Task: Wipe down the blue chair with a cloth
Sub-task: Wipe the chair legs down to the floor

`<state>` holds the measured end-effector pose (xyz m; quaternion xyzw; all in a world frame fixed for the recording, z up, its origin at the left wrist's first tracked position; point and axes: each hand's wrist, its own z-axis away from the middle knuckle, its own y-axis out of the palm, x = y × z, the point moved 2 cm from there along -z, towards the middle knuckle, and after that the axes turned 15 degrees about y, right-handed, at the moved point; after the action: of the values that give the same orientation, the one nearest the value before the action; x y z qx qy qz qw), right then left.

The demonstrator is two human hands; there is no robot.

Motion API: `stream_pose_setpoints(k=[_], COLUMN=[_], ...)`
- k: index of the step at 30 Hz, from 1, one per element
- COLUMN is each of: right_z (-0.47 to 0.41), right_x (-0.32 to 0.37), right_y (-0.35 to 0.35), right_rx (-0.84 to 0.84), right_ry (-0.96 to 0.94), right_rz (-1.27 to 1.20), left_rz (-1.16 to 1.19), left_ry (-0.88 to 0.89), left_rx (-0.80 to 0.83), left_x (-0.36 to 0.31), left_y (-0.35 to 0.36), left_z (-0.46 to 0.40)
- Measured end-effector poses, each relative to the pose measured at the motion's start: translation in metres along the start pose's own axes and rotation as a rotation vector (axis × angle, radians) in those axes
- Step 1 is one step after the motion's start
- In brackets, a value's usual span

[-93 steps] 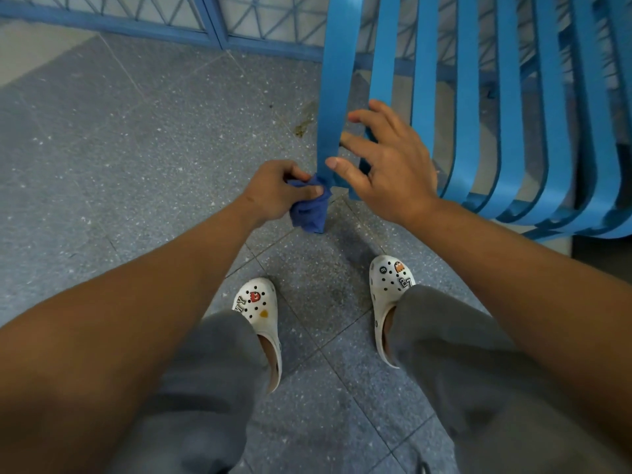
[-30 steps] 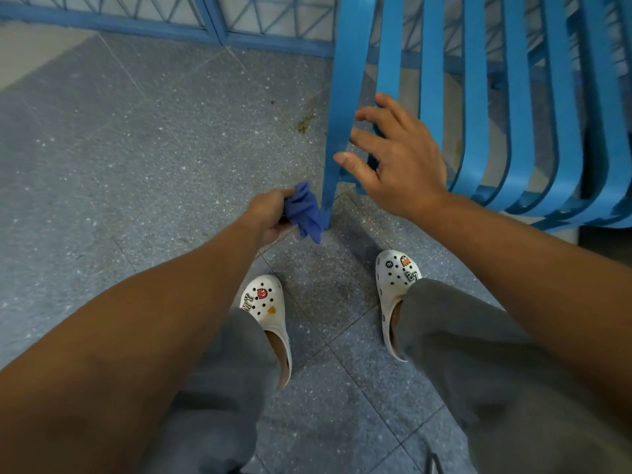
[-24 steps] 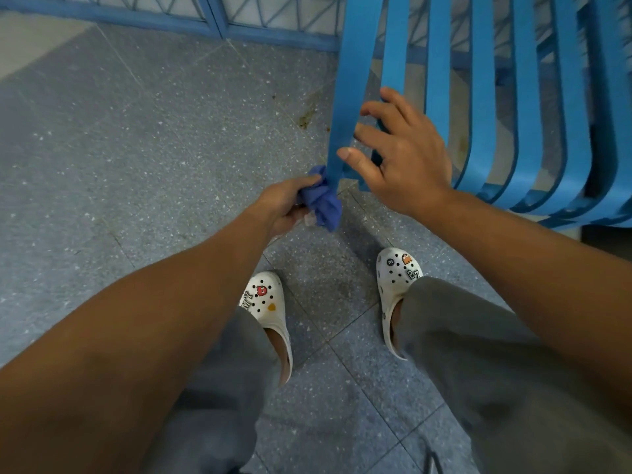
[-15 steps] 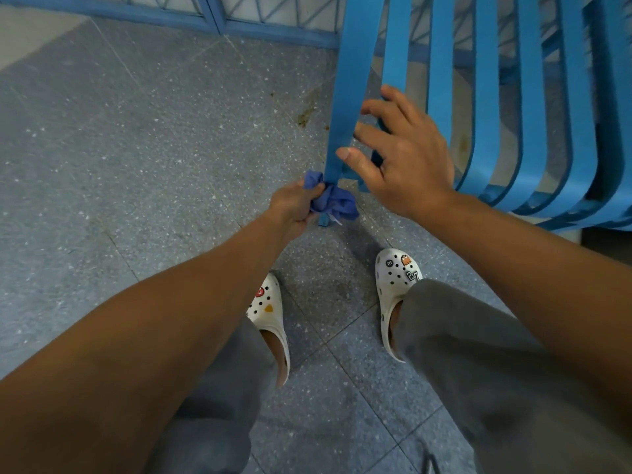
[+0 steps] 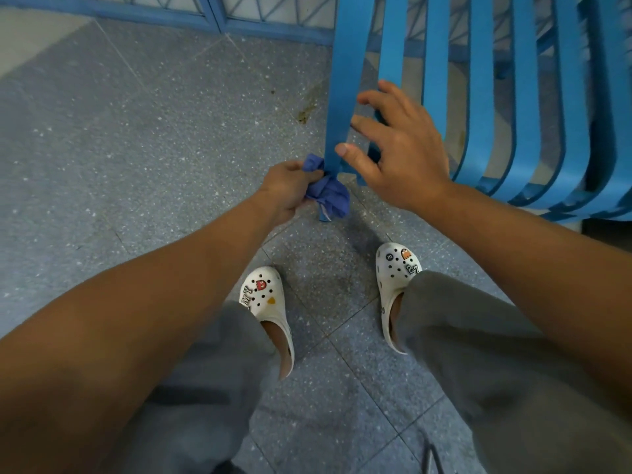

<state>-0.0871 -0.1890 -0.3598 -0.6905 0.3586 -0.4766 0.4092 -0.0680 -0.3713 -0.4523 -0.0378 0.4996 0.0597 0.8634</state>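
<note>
Left hand [image 5: 285,189]: fingers curled round a bunched dark blue cloth [image 5: 326,193], which is gripped tight. The cloth is pressed against the lower end of the outermost slat [image 5: 345,80] of the blue chair [image 5: 523,107], with a loose fold hanging below the fist, above the floor [image 5: 136,131].

Right hand [image 5: 400,152]: fingers spread and nearly straight, nothing gripped. The thumb tip is laid against the front face of that same slat, just above the cloth. The other fingertips are placed at the gap between the first and second slats; contact there cannot be confirmed.

Chair: seen at upper right, built of flat blue slats that run down and curve round at the bottom. A blue railing [image 5: 239,18] is seen behind it along the top edge.

Both forearms are stretched forward from the bottom corners. Grey trousers [image 5: 478,354] and two white clogs with small charms are seen below, left clog [image 5: 268,302] and right clog [image 5: 396,278], both planted on grey speckled floor tiles. A brownish stain [image 5: 304,114] is marked on the floor just left of the slat.
</note>
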Motion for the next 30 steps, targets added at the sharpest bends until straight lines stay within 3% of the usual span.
stream_pose_setpoints(k=[4,6,8,11,14,18,21,23,26,30], right_z=[0.027,0.055,0.081,0.101,0.1,0.095,0.088,0.091,0.103,0.099], right_x=[0.025,0.041,0.047,0.041,0.035,0.016,-0.001,-0.011,-0.029,-0.033], right_y=[-0.019,-0.014,0.001,0.033,0.057,0.081,0.094,0.104,0.114,0.119], right_rx=[-0.03,0.112,0.265,0.532,0.74,0.591,0.512,0.539,0.551,0.514], right_ry=[0.062,0.074,0.216,0.493,0.523,0.749,0.88,0.94,0.969,0.873], right_rz=[-0.144,-0.254,-0.344,-0.445,-0.608,-0.706,-0.775,-0.76,-0.708,-0.668], left_rz=[-0.121,-0.173,-0.178,0.001,0.141,0.301,0.111,-0.243,-0.786,-0.783], left_ry=[-0.024,-0.067,-0.133,-0.242,-0.234,-0.268,-0.303,-0.176,0.301,0.617], left_rx=[0.05,0.081,0.094,0.128,0.15,0.228,0.367,0.411,0.393,0.464], left_x=[-0.014,-0.008,-0.003,0.005,0.012,0.015,0.017,0.023,0.023,0.007], left_y=[-0.01,-0.012,-0.015,-0.014,-0.005,0.003,0.004,0.002,-0.014,-0.025], left_z=[0.024,0.035,0.046,0.057,0.063,0.049,0.037,0.024,-0.006,-0.028])
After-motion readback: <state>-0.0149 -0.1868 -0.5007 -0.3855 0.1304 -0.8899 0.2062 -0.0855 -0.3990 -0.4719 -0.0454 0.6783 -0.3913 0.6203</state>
